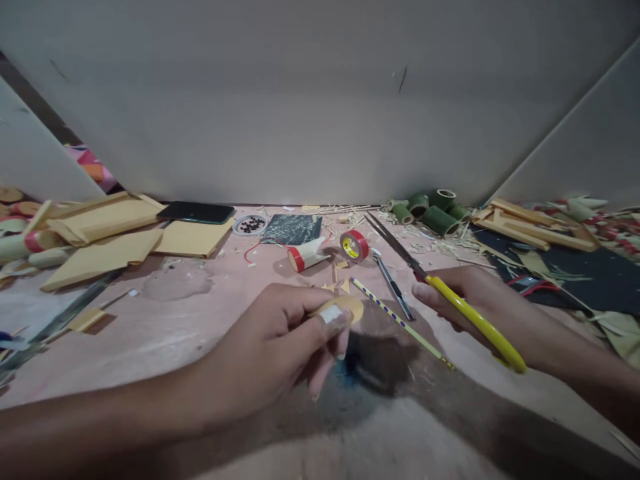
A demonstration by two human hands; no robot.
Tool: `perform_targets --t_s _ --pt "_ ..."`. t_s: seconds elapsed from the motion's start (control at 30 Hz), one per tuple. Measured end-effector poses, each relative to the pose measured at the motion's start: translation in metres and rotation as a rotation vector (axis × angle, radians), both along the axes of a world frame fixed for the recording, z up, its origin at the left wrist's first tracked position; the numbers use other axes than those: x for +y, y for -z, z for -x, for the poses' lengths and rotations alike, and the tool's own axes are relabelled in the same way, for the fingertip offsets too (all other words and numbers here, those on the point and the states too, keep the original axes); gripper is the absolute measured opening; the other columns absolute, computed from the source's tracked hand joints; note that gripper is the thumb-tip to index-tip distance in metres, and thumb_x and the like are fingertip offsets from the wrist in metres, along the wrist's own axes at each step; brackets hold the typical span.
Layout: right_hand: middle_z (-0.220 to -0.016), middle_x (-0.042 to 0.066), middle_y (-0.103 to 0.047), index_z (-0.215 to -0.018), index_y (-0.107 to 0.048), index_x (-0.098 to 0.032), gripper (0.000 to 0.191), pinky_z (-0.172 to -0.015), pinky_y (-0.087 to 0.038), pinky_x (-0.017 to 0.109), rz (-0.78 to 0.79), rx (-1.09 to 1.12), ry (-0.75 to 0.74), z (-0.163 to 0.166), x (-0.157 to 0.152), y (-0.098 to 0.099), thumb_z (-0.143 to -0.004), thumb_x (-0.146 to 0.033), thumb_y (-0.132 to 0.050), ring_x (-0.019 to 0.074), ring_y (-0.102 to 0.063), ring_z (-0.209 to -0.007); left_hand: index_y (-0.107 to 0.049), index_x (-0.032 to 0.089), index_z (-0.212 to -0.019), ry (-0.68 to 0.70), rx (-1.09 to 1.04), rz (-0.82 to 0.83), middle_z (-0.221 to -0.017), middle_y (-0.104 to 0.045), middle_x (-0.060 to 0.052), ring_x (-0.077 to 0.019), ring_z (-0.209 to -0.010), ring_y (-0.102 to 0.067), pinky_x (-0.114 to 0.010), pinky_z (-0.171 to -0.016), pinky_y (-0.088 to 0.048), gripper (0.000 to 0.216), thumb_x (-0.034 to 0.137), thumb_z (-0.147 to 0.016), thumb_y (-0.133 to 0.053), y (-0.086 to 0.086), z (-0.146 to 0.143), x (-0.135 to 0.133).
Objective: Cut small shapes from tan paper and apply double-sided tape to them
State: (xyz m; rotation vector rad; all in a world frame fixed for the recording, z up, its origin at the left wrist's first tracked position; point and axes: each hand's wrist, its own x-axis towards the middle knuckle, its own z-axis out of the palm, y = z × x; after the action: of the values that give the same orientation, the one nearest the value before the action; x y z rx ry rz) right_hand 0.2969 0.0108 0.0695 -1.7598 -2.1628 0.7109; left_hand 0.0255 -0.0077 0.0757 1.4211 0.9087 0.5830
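Note:
My left hand [280,340] is closed in a pinch on a small round yellow paper piece [350,307], with a plaster on one fingertip. My right hand [465,300] grips yellow-handled scissors [475,320] whose dark blades [395,245] point away toward the back wall. A yellow pencil with dots [400,321] lies on the pink work surface [175,327] between the two hands. Small yellow paper scraps [340,285] lie just beyond the left hand.
A red tape roll [355,245], a red-capped cone [306,256], a metal tool [393,283], a dark sheet [293,229], a bead dish [249,225] and a phone [196,212] lie ahead. Cardboard pieces [105,233] lie left; green bamboo tubes [430,210] and wood strips [530,227] right.

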Motion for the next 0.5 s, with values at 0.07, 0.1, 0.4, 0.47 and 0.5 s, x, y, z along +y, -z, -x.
perform_targets --t_s 0.07,0.1,0.4,0.47,0.5 --pt "-0.062 -0.002 -0.045 -0.062 -0.045 -0.022 0.064 -0.054 -0.028 0.030 0.045 0.082 -0.024 0.003 -0.006 0.003 -0.092 -0.079 -0.043 0.0159 -0.040 -0.059 -0.059 0.019 -0.074 -0.073 -0.047 -0.027 -0.046 -0.050 0.007 -0.0048 -0.037 -0.033 -0.013 -0.037 -0.027 0.037 0.043 -0.101 -0.051 0.013 -0.002 -0.003" --pt "-0.064 -0.001 -0.047 -0.064 -0.049 -0.021 0.063 -0.054 -0.029 0.029 0.065 0.129 -0.041 0.006 -0.010 0.003 -0.091 -0.078 -0.047 0.0165 -0.042 -0.061 -0.060 0.019 -0.074 -0.096 -0.059 -0.029 -0.047 -0.048 0.007 -0.0050 -0.039 -0.034 -0.013 -0.038 -0.027 0.038 0.044 -0.101 -0.051 0.019 -0.003 -0.005" --pt "-0.069 -0.001 -0.057 -0.075 -0.060 -0.020 0.050 -0.057 -0.034 0.028 0.305 0.297 -0.095 0.042 -0.051 -0.001 -0.085 -0.069 -0.064 0.0165 -0.046 -0.064 -0.064 0.017 -0.076 -0.237 -0.116 0.010 -0.047 -0.049 0.005 -0.0069 -0.044 -0.038 -0.016 -0.044 -0.029 0.037 0.043 -0.101 -0.054 0.021 -0.011 -0.026" --pt "-0.072 0.001 -0.060 -0.078 -0.065 -0.020 0.050 -0.057 -0.037 0.028 0.324 0.347 -0.092 0.046 -0.057 -0.001 -0.084 -0.070 -0.064 0.0176 -0.048 -0.066 -0.063 0.017 -0.074 -0.244 -0.130 -0.002 -0.047 -0.050 0.005 -0.0069 -0.044 -0.039 -0.016 -0.044 -0.029 0.036 0.040 -0.100 -0.055 0.016 -0.012 -0.029" --pt "-0.073 0.002 -0.062 -0.081 -0.067 -0.020 0.050 -0.058 -0.039 0.028 0.304 0.370 -0.074 0.047 -0.060 0.000 -0.085 -0.070 -0.063 0.0185 -0.050 -0.067 -0.062 0.017 -0.073 -0.252 -0.138 0.001 -0.048 -0.051 0.005 -0.0069 -0.043 -0.039 -0.016 -0.043 -0.029 0.035 0.039 -0.100 -0.056 0.014 -0.012 -0.030"
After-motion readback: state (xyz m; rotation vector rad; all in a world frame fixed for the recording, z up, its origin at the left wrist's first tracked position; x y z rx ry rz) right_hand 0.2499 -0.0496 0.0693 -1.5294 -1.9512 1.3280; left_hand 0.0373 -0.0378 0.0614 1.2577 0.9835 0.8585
